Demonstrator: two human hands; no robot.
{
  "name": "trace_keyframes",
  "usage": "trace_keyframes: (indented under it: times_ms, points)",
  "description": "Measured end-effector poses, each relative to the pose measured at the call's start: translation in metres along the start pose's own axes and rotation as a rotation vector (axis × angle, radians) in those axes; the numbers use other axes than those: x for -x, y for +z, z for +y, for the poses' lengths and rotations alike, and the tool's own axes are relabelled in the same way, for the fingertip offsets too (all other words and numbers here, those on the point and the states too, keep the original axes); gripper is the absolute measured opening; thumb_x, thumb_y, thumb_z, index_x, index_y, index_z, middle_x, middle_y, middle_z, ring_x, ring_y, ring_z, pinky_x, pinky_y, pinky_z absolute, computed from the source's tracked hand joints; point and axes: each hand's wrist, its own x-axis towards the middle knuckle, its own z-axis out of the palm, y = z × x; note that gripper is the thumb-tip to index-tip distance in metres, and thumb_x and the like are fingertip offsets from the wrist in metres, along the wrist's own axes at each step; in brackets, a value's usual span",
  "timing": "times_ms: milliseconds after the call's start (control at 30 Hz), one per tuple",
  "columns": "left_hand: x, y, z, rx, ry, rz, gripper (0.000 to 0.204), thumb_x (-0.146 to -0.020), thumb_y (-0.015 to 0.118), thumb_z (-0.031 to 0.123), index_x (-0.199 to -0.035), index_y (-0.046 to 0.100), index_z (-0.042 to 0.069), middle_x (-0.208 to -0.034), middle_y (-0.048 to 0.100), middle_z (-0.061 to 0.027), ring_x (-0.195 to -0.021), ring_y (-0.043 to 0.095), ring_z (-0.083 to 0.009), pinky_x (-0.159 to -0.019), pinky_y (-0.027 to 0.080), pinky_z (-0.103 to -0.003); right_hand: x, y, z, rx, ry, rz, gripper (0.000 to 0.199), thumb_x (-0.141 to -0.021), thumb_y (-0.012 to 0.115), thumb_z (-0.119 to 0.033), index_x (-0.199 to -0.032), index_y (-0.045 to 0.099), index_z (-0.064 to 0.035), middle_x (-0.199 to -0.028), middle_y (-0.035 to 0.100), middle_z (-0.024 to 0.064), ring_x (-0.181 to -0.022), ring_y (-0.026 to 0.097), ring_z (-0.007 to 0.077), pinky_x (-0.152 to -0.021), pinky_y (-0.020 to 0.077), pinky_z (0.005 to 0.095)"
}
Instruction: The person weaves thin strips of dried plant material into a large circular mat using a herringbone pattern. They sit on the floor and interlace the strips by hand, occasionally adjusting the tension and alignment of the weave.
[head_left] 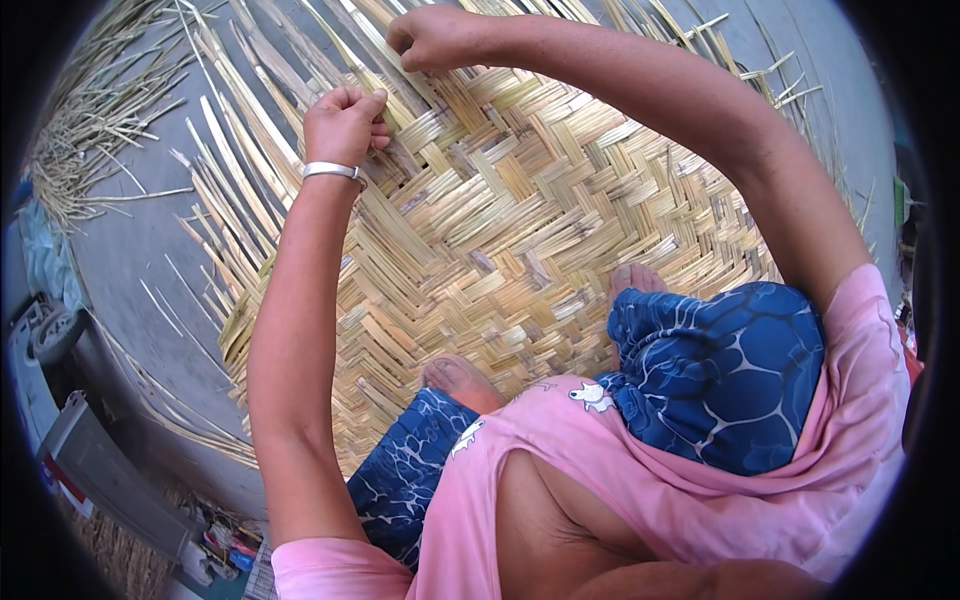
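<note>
A large mat point(520, 240) of flat, split cane strips in tan, yellow and brown lies before me, woven in a zigzag pattern. Along its far left side the loose strips point(255, 120) fan out unwoven. My left hand point(345, 125), with a silver bangle at the wrist, is closed in a pinch on a cane strip at the edge of the weave. Farther off and slightly to the right, my right hand point(435, 38) curls closed around another strip, its fingertips mostly hidden. My right arm arches over the mat's far side.
My bare feet point(458, 378) rest on the near part of the mat. A heap of thin stalks point(105, 130) lies on the grey floor point(130, 225) at far left. A grey panel-like object point(115, 475) and clear plastic point(50, 255) are at the left edge.
</note>
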Motion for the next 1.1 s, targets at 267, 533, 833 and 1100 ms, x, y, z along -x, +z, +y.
trace_keyframes:
  times_ms: [267,533,833,1100]
  points:
    - [0.005,-0.004,-0.002,0.112,-0.015,0.062,0.016,-0.081,0.065,0.013,-0.07,0.055,0.005,-0.064,0.056,-0.0037,-0.049,0.054,-0.0102,-0.042,0.046,-0.022,-0.013,-0.001,-0.012,-0.314,0.285,-0.197,0.038,-0.077,0.068,-0.026,-0.093,0.059,0.0066,-0.073,0.06,0.013,-0.063,0.06,0.0178,-0.057,0.0489,0.0324]
    - [-0.012,0.005,-0.032,0.242,0.017,0.097,0.01,-0.081,0.064,0.009,-0.08,0.059,0.001,-0.07,0.06,-0.0049,-0.056,0.058,-0.011,-0.051,0.049,-0.022,0.006,-0.001,-0.007,-0.648,0.155,-0.18,0.036,-0.077,0.068,-0.034,-0.093,0.062,-0.0026,-0.082,0.059,0.0046,-0.079,0.054,0.0125,-0.072,0.0427,0.029]
    - [-0.022,0.011,-0.042,-0.283,0.291,-0.051,0.022,-0.078,0.058,0.005,-0.099,0.063,0.002,-0.082,0.066,-0.0087,-0.074,0.062,-0.0149,-0.072,0.048,-0.027,0.022,0.007,-0.002,-0.919,0.189,-0.029,0.019,-0.077,0.068,-0.022,-0.082,0.061,-0.0051,-0.075,0.054,0.0021,-0.072,0.049,0.0095,-0.067,0.0413,0.0262]
    - [-0.015,0.022,-0.039,-0.446,0.339,0.083,0.031,-0.078,0.055,0.005,-0.109,0.058,0.003,-0.082,0.064,-0.0079,-0.073,0.06,-0.0168,-0.071,0.048,-0.029,0.077,0.032,0.005,-0.98,0.42,0.381,0.007,-0.079,0.063,-0.006,-0.085,0.061,-0.0044,-0.071,0.059,0.002,-0.056,0.052,0.0076,-0.049,0.0451,0.0223]
